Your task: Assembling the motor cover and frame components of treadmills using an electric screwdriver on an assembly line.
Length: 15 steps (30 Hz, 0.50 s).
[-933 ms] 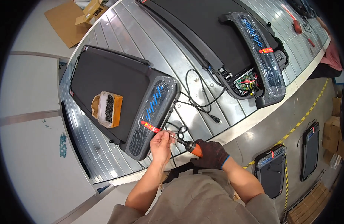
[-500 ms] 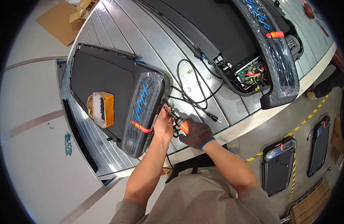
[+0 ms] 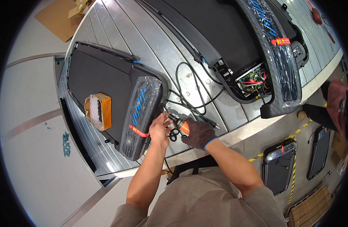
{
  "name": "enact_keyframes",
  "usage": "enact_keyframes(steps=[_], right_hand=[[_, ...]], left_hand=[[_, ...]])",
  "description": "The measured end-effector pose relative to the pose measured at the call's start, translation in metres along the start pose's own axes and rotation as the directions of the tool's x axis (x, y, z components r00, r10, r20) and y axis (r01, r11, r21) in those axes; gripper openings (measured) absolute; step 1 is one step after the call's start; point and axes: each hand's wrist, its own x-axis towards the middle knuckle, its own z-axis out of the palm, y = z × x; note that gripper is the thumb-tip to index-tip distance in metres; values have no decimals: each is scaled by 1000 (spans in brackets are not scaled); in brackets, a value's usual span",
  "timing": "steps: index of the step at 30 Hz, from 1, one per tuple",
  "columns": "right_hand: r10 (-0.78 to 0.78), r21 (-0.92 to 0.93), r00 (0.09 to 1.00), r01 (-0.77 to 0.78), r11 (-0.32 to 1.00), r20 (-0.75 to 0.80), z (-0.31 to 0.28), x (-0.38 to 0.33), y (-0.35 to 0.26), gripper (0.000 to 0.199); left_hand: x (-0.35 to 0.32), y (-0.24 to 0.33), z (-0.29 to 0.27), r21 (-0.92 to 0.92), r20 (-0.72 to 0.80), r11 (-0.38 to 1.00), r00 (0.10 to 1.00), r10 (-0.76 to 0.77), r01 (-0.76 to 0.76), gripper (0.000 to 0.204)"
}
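Observation:
A black treadmill (image 3: 102,75) lies on a steel roller conveyor (image 3: 151,41), its front cover (image 3: 140,109) wrapped in clear film with blue marks. My right hand (image 3: 198,133), in a dark knit glove, grips an orange-handled screwdriver (image 3: 180,124) whose tip points at the side of that cover. My bare left hand (image 3: 159,128) rests against the same spot, fingers pinched near the tip; what it pinches is too small to tell. A black cable (image 3: 189,94) loops on the rollers just beyond my hands.
An orange box of small dark parts (image 3: 99,111) sits on the treadmill belt. A second treadmill (image 3: 257,56) with an open electronics bay lies further along. Another person's arm (image 3: 332,102) shows at the right edge. More black units (image 3: 278,166) stand on the floor.
The view has closed in on the near treadmill. Both hands have stayed at the cover's side, the screwdriver now pressed closer to it.

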Motion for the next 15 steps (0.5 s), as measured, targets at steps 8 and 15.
enact_keyframes(steps=[8,15], right_hand=[[-7,-33,997,10,999,72,-1,-9,14,60],[90,-44,984,-84,996,154,-8,-18,19,61]], left_hand=[[2,41,-19,762,584,-373,313,748,-529,68],[2,21,-12,769,604,-369,405,686,-522,79]])
